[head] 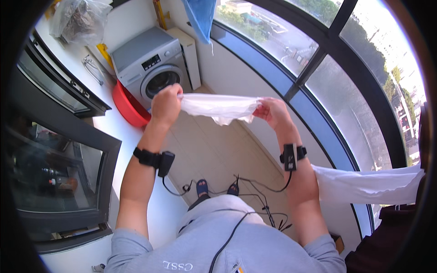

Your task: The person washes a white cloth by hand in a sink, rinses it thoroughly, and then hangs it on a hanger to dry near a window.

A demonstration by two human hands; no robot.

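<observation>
A white cloth (218, 105) is stretched between my two hands, above the tiled floor. My left hand (166, 104) grips its left end in a closed fist. At the other end my right hand (272, 111) pinches the cloth between thumb and fingers. The upper edge runs nearly straight, while the lower edge hangs in loose, uneven folds. Whether it is a garment or a plain piece of fabric I cannot tell.
Ahead stands a front-loading washing machine (150, 58), with a red plastic basin (128, 105) beside it. Windows line the right; an open window sash (65, 177) juts in at left. White fabric (368, 184) hangs near my right elbow. Cables (266, 201) dangle from my wrist straps.
</observation>
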